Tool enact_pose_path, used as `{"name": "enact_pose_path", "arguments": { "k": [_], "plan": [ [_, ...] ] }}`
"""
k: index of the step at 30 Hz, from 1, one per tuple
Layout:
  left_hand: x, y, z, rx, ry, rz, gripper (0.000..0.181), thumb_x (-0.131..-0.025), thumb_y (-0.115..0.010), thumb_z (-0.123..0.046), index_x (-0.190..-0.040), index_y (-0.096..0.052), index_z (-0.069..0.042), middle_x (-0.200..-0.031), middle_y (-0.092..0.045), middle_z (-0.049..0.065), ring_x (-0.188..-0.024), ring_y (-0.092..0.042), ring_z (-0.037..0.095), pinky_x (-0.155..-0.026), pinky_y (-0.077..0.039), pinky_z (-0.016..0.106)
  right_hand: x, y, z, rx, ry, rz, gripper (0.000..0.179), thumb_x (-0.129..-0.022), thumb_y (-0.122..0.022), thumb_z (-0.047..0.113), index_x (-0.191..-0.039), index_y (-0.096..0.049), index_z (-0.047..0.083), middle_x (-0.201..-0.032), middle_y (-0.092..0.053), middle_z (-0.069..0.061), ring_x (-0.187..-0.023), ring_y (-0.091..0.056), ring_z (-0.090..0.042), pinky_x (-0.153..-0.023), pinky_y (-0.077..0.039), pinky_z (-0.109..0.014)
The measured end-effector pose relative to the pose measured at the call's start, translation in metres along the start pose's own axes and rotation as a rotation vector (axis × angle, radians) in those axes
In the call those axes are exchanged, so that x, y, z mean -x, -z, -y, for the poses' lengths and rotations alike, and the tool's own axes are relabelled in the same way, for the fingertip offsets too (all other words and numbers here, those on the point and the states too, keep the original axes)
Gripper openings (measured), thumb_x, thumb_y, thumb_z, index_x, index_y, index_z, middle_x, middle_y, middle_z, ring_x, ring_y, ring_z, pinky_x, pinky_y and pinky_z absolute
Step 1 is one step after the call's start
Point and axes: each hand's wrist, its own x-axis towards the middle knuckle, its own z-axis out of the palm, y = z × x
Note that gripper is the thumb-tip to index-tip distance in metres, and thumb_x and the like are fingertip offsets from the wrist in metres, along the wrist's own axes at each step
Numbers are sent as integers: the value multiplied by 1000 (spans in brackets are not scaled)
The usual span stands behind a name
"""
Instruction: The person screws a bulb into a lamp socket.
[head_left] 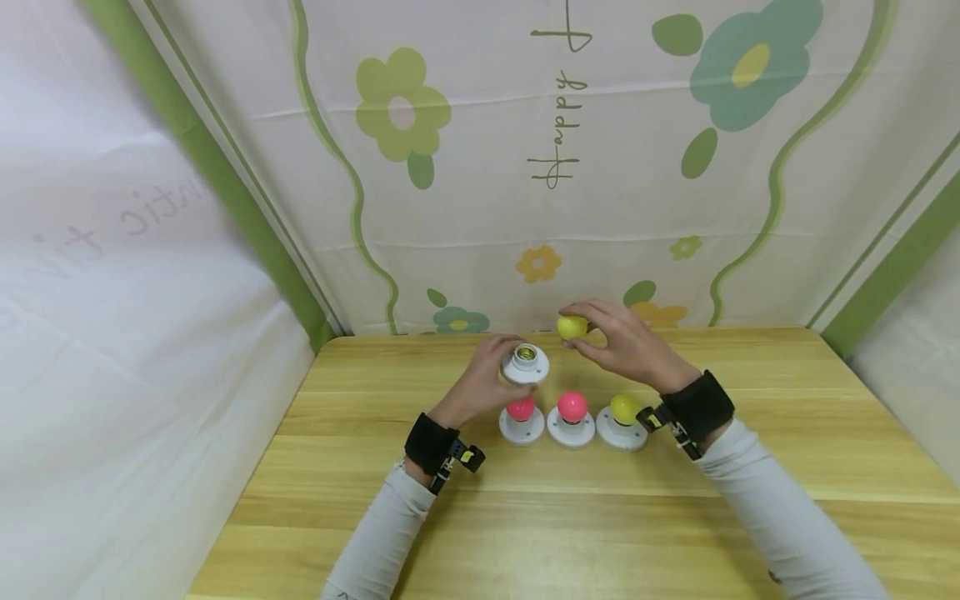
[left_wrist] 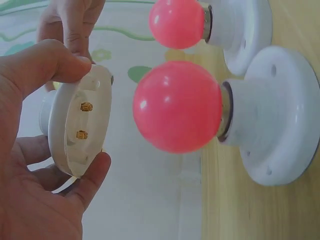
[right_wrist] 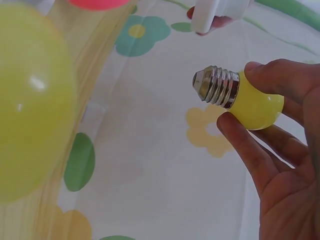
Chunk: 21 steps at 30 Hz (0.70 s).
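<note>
My left hand [head_left: 483, 379] grips a round white lamp socket [head_left: 526, 364] by its rim, raised over the table with its threaded opening showing in the head view. Two brass screws dot the underside of that socket [left_wrist: 97, 120] in the left wrist view. Between thumb and fingers my right hand [head_left: 630, 346] holds a yellow light bulb [head_left: 572, 327]; its metal screw base is bare and points toward the socket in the right wrist view, apart from it. Beneath the hands stand two pink bulbs [head_left: 572, 407] and another yellow bulb [head_left: 623, 409], each seated in a white socket.
The three filled sockets stand in a row on the wooden table [head_left: 540, 533], close below both hands. A white curtain [head_left: 480, 208] printed with flowers hangs right behind the table's far edge, and more white cloth [head_left: 112, 333] hangs at the left.
</note>
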Motion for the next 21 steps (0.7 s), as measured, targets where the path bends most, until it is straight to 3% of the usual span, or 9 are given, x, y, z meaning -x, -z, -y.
{"name": "enact_pose_path", "arguments": {
  "k": [7,17,21],
  "plan": [
    [2,-4,-7,8,-40,34,71,-89,-87,-20,-151,-55,-5,-159,-47,14,-148,-44,34,-120,-43,57,-1,6,13,9,45,-26,54,-88,-88,13,-137,-67,4,-136,-70,-17,-121,-70,-35,-97,-62,-52],
    [4,-12,-14,24,-75,81,69,-92,-85,-23,-152,-55,-7,-160,-47,13,-149,-45,33,-121,-43,56,-1,12,33,20,131,-95,54,-86,-90,11,-135,-68,3,-133,-71,-15,-118,-72,-31,-95,-64,-46],
    [5,-16,-18,-10,-120,80,70,-92,-85,-26,-152,-54,-7,-158,-50,12,-147,-48,32,-119,-47,53,0,12,42,14,170,-106,56,-85,-90,9,-136,-67,3,-134,-70,-15,-116,-72,-30,-92,-64,-44]
  ]
}}
